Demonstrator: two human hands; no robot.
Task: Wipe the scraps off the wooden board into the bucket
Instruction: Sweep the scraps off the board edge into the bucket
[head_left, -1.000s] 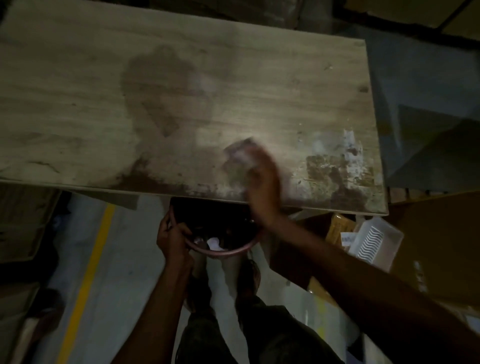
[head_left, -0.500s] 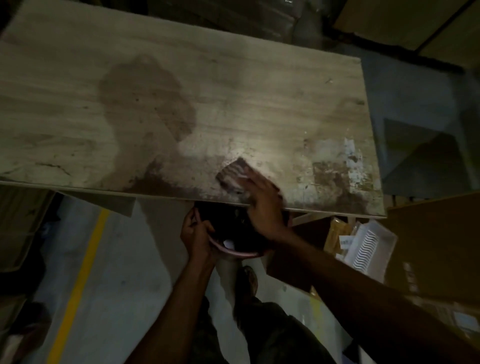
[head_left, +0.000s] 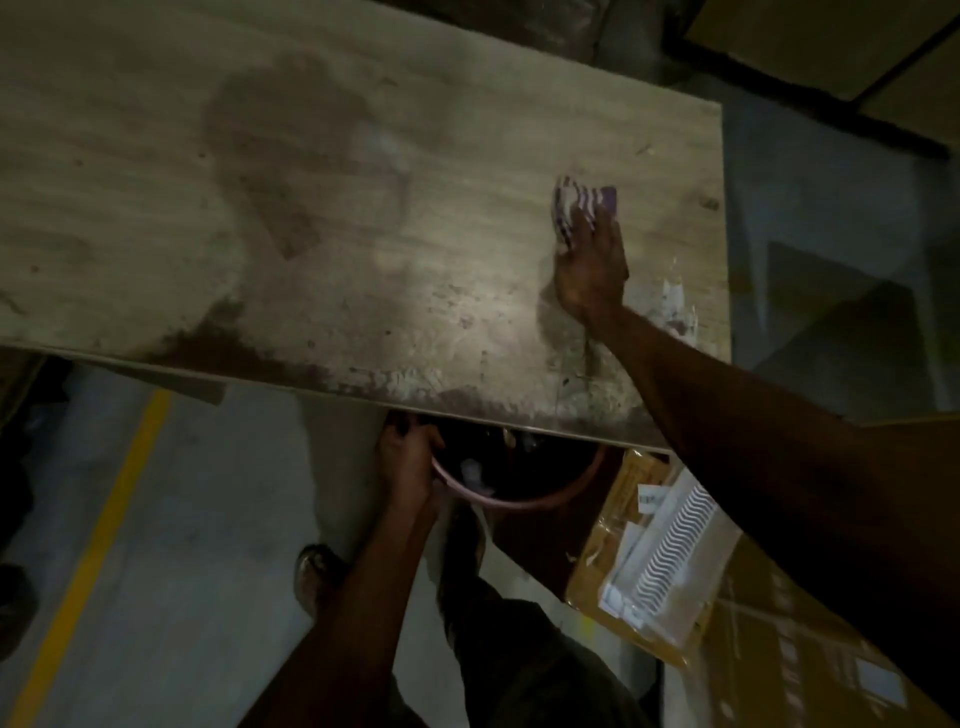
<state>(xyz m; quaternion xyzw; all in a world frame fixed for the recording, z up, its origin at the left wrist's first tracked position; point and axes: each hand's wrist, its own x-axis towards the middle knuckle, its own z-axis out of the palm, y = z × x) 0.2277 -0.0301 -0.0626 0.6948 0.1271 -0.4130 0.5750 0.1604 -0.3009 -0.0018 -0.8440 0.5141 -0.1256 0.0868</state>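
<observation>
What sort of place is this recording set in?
Probably a warehouse or workshop, though the light is dim. The bare concrete floor has a painted yellow line, cardboard boxes lie beside the worktop, and the worktop is a rough, stained wooden board.

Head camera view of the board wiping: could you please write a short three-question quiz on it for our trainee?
1. True or false: the right hand presses the cloth onto the wooden board with straight fingers.
2. Where is the bucket? A: on top of the board. B: just below the board's near edge. C: beyond the board's far edge.
3. Fill in: the left hand grips the bucket by its ____.
Key: 1 true; 2 B; 3 rim.
</observation>
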